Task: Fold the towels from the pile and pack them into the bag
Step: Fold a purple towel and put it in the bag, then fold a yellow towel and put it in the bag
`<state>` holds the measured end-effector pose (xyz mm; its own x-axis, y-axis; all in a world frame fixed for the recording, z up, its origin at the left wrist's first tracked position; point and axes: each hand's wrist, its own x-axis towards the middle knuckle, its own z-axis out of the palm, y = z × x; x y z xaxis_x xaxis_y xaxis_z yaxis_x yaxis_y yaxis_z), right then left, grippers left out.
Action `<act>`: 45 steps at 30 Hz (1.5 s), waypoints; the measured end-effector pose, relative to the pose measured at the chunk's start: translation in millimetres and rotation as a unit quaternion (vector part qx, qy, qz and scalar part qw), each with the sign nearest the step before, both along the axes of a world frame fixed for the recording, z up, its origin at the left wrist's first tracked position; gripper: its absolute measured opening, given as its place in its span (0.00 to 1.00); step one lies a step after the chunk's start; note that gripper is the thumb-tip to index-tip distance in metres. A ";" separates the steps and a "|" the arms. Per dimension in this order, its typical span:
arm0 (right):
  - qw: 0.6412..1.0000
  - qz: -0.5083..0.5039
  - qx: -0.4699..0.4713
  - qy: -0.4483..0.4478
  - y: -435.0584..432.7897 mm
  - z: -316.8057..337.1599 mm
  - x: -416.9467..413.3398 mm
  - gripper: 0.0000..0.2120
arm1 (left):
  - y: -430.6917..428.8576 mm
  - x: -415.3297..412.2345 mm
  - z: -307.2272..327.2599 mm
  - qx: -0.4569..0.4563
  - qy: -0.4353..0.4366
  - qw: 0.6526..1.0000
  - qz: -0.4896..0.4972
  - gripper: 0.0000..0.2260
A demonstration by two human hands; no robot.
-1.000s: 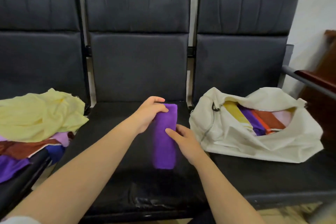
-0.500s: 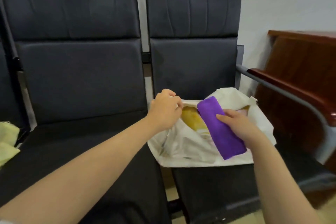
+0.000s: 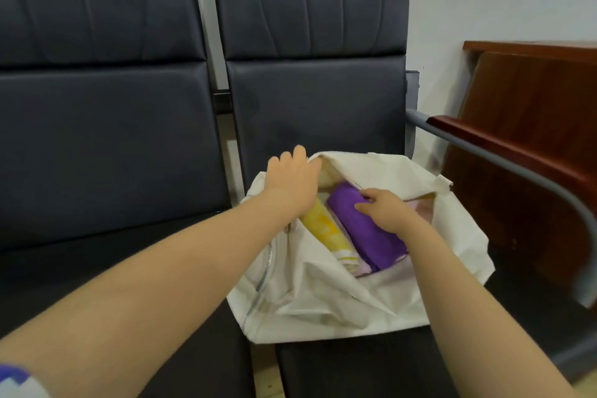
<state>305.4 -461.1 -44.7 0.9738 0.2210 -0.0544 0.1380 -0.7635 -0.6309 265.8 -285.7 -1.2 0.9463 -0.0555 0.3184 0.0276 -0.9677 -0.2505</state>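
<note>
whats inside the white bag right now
A folded purple towel in the right hand, a yellow towel beside it, pale pink cloth beneath. The bag, gripped open by the left hand, hides anything deeper.

Bag [image 3: 323, 300] mouth at frame centre, upper flap held up by left grip [image 3: 292, 181]. Yellow towel [image 3: 326, 229] and purple towel [image 3: 371, 236] lie side by side and fill most of the mouth. Right grip [image 3: 384, 212] on the purple one blocks the right half. Armrest [image 3: 484, 158] and desk [image 3: 533, 139] crowd the right. Approach open over seat [image 3: 97, 268], left of frame.
</note>
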 end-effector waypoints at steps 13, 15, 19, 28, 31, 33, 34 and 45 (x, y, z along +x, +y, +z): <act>0.969 -0.001 -0.199 -0.146 28.9 -44.4 17.9 0.19 | 5.3 -2.9 -9.7 0.013 -0.027 0.999 -0.029 0.18; 0.943 -0.038 -0.224 -0.243 33.3 -38.1 8.5 0.15 | 5.7 -5.7 -9.9 0.009 -0.023 0.999 -0.034 0.17; 0.986 0.078 -0.107 -0.105 45.5 -44.6 -7.8 0.20 | 9.8 -16.9 -10.1 -0.004 -0.017 0.997 -0.074 0.17; 0.952 0.064 -0.148 -0.260 107.1 34.8 -91.7 0.10 | 44.6 -79.1 4.0 -0.043 -0.001 0.994 -0.101 0.16; 0.938 0.095 -0.201 -0.265 145.9 58.6 -131.4 0.10 | 80.5 -115.1 13.6 -0.056 -0.014 0.995 -0.084 0.12; 0.938 0.117 -0.194 -0.261 176.6 64.9 -153.0 0.09 | 111.5 -142.9 16.1 -0.063 -0.015 0.996 -0.060 0.11; 0.943 0.129 -0.181 -0.248 196.1 64.5 -162.5 0.08 | 128.9 -157.8 16.1 -0.071 -0.013 0.997 -0.042 0.11; 0.909 0.356 -0.112 -0.186 432.5 36.6 -313.1 0.06 | 352.7 -344.1 -23.8 -0.095 0.066 0.964 0.242 0.10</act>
